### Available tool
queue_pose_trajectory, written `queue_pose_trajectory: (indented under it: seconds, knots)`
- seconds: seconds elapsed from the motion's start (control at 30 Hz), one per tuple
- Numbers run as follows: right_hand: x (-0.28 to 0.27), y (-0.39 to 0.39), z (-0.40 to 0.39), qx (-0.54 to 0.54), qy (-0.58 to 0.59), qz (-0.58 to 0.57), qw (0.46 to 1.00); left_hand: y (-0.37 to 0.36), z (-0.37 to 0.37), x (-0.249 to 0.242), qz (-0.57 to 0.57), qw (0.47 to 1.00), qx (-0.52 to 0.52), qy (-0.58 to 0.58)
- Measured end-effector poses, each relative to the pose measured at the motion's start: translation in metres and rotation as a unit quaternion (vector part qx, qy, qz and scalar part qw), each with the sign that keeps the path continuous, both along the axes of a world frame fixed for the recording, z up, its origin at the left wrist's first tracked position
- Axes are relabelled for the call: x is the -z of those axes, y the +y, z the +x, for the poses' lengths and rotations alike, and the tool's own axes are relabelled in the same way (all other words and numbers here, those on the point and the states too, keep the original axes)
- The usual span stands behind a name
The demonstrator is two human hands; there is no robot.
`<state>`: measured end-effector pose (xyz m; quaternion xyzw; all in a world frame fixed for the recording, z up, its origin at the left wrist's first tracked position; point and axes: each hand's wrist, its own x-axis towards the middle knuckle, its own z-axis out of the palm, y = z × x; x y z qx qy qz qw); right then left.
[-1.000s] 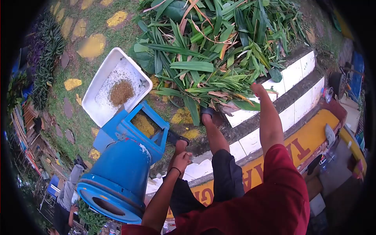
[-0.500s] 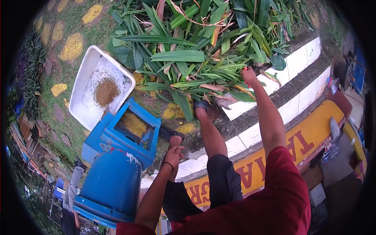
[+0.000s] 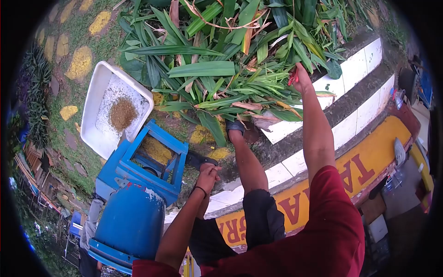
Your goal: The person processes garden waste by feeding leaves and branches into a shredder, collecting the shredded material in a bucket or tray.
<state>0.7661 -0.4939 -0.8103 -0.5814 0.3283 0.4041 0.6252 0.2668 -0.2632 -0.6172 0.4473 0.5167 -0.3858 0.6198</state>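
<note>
My right hand (image 3: 301, 79) reaches out to the right side of a large heap of cut green leaves (image 3: 203, 69). Its fingers are closed around a small red object (image 3: 293, 77), mostly hidden by the hand; I cannot tell its kind. Green blades surround the fingertips, some of them long and strap-like, others brown and dry. Low in front of my knee, my left hand (image 3: 208, 177) hangs with its fingers curled in and nothing showing in them. A dark band circles that wrist.
To the left stands a blue machine (image 3: 131, 217) with an open frame. Beyond it, a white tub (image 3: 94, 131) holds brown chopped material (image 3: 122, 114). White-tiled steps (image 3: 339, 90) and a yellow lettered wall (image 3: 300, 203) run along the right. A person (image 3: 91, 231) is at lower left.
My right hand has moved slightly forward and to the right along the leaf heap, with the red object still in it. My left hand stays in front of my knee.
</note>
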Motion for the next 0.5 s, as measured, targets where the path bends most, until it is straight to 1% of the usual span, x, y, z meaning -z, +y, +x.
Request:
queue_pose_trajectory:
  seconds: [0.03, 0.1, 0.13, 0.2, 0.23, 0.3, 0.33, 0.4, 0.43, 0.47, 0.5]
  knots:
    - [-0.005, 0.021, 0.005, -0.009, -0.008, -0.040, 0.999, -0.001, -0.001, 0.002, -0.003, 1.000, 0.001, 0.009]
    - [0.013, 0.036, 0.013, -0.076, -0.020, -0.075, 0.994, -0.007, -0.010, 0.010, -0.001, 1.000, 0.008, 0.009]
    - [0.019, 0.040, 0.014, -0.074, -0.019, -0.076, 0.994, -0.009, -0.016, 0.012, 0.002, 1.000, 0.014, 0.007]
    - [0.019, 0.055, 0.020, -0.149, -0.069, -0.207, 0.964, -0.009, -0.017, 0.015, -0.009, 1.000, 0.008, 0.011]
    - [0.015, 0.060, 0.019, -0.151, -0.071, -0.205, 0.964, -0.008, -0.018, 0.014, -0.017, 1.000, 0.001, 0.017]
    - [-0.015, 0.076, 0.012, -0.173, -0.049, -0.299, 0.937, -0.008, -0.021, 0.019, -0.007, 1.000, -0.013, 0.007]
    - [-0.024, 0.076, 0.003, -0.157, -0.066, -0.300, 0.938, -0.006, -0.021, 0.020, -0.001, 1.000, -0.023, -0.002]
    - [-0.025, 0.065, -0.018, -0.139, -0.229, -0.299, 0.916, -0.002, -0.014, 0.015, 0.012, 1.000, -0.024, -0.009]
    - [-0.036, 0.061, -0.026, -0.110, -0.187, -0.251, 0.943, 0.001, -0.007, 0.013, 0.023, 0.999, -0.025, -0.015]
    - [-0.041, 0.058, -0.036, -0.117, -0.220, -0.267, 0.931, 0.006, 0.001, 0.010, 0.028, 0.999, -0.029, -0.022]
    - [-0.066, 0.063, -0.044, -0.147, -0.196, -0.245, 0.938, 0.012, 0.009, 0.007, 0.021, 0.999, -0.039, -0.024]
